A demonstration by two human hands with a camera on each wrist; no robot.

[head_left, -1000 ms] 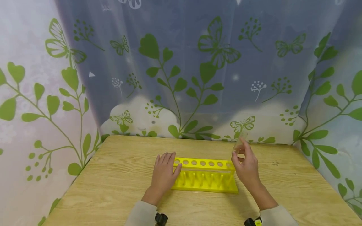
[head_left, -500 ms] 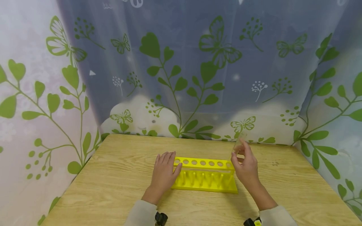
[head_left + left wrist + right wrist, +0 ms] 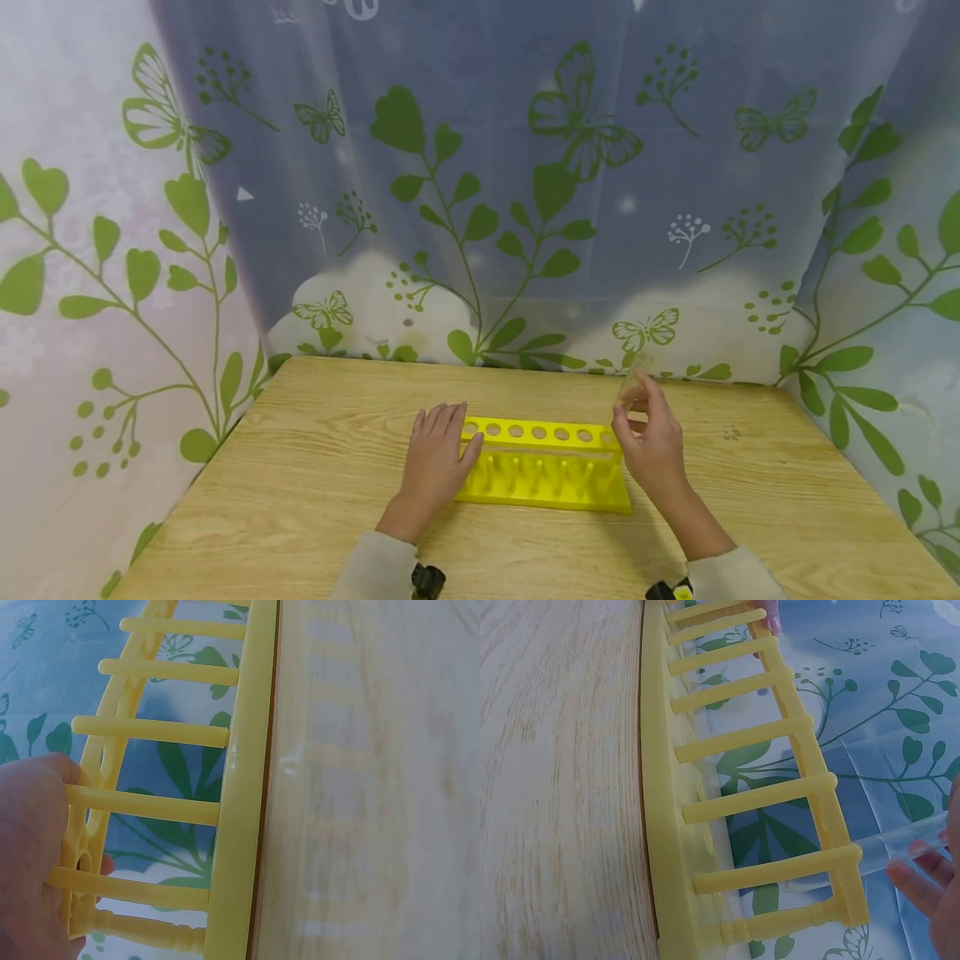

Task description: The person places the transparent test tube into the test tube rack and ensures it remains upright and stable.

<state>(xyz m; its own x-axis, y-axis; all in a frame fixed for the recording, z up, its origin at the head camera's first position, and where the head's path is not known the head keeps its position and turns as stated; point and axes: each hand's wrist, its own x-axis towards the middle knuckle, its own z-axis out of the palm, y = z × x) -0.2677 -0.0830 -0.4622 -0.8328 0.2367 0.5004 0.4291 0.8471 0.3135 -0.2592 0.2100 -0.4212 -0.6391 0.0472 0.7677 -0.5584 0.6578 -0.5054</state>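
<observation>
A yellow test tube rack [image 3: 543, 503] stands on the table, with a row of round holes on top and upright pegs below. My left hand [image 3: 433, 458] holds the rack's left end; in the left wrist view its fingertips show behind the holed bar [image 3: 112, 742]. At the other end my right hand [image 3: 660, 442] pinches a clear test tube [image 3: 632, 388] between thumb and fingers. The tube leans, its upper part rising above the fingers. In the right wrist view, the tube [image 3: 900, 840] passes through the end hole, and its rounded bottom shows just below the bar.
The wood-grain table [image 3: 300, 467] spreads around the rack. Behind it hangs a blue and white curtain [image 3: 480, 208] printed with green leaves and butterflies, with patterned cloth at both sides. Black wrist cameras sit at both sleeves.
The right hand and tube have shifted very slightly toward the rack. The left hand keeps its place on the rack.
</observation>
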